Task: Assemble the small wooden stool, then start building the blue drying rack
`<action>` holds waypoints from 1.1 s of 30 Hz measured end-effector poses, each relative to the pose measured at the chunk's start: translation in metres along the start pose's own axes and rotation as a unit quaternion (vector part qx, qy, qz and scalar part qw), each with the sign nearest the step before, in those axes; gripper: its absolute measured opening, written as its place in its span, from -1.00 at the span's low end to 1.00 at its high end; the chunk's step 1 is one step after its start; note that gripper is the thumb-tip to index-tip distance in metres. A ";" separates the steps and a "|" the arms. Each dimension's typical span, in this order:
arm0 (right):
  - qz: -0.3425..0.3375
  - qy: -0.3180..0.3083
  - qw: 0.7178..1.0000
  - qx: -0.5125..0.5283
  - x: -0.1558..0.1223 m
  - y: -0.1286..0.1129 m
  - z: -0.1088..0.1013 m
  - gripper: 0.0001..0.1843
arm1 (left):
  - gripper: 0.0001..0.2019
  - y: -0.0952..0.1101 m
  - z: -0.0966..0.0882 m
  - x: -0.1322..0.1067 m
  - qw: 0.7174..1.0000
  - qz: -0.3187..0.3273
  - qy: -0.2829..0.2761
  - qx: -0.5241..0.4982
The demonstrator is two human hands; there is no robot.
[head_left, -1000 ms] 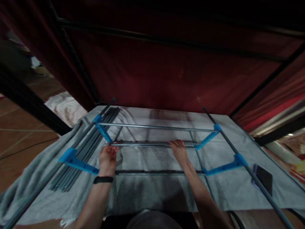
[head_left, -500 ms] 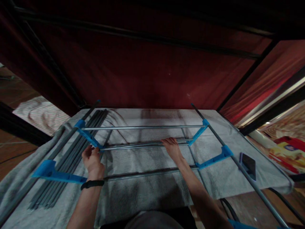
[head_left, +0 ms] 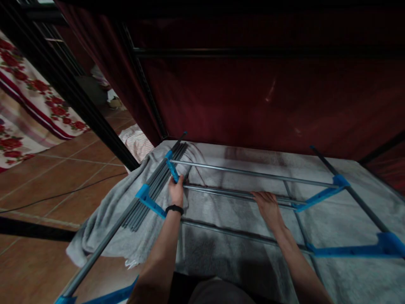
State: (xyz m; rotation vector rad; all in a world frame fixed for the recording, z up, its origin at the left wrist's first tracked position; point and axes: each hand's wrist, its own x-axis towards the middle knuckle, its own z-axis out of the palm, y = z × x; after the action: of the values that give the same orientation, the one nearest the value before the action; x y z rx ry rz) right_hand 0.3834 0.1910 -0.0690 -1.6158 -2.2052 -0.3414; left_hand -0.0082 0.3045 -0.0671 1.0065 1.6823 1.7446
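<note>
A frame of grey metal tubes joined by blue plastic brackets lies on a grey cloth. My left hand (head_left: pixel 176 191), with a black band at the wrist, is closed around the lower end of the far left blue bracket (head_left: pixel 172 169), where the tubes meet it. Farther right, my right hand (head_left: pixel 266 206) has its fingers curled over a pair of close-lying metal tubes (head_left: pixel 221 192). These tubes run toward the far right blue bracket (head_left: pixel 319 198). Behind them is a single crossbar (head_left: pixel 253 172), and a nearer crossbar (head_left: pixel 228 230) lies closer to me.
Several loose grey tubes (head_left: pixel 148 194) lie bundled under the frame's left side. A dark red curtain (head_left: pixel 237 101) hangs behind the cloth-covered surface (head_left: pixel 215 257). Dark metal posts (head_left: pixel 104 122) and a tiled floor (head_left: pixel 79 177) with a cable are at left.
The view has swung left, bringing the floor and a floral cloth into sight. My left hand has closed around the bracket's end. My right hand stays on the middle tubes.
</note>
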 end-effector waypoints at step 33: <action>-0.112 -0.230 0.955 0.150 0.145 -0.193 0.014 -0.54 | -0.53 0.005 0.014 0.001 0.998 -0.038 0.045 0.023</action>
State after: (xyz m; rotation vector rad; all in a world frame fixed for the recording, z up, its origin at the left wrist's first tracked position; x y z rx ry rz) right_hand 0.1591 0.2616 -0.0116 -1.3816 -2.6310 0.3369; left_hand 0.0029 0.3136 -0.0621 0.8834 1.8000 1.7330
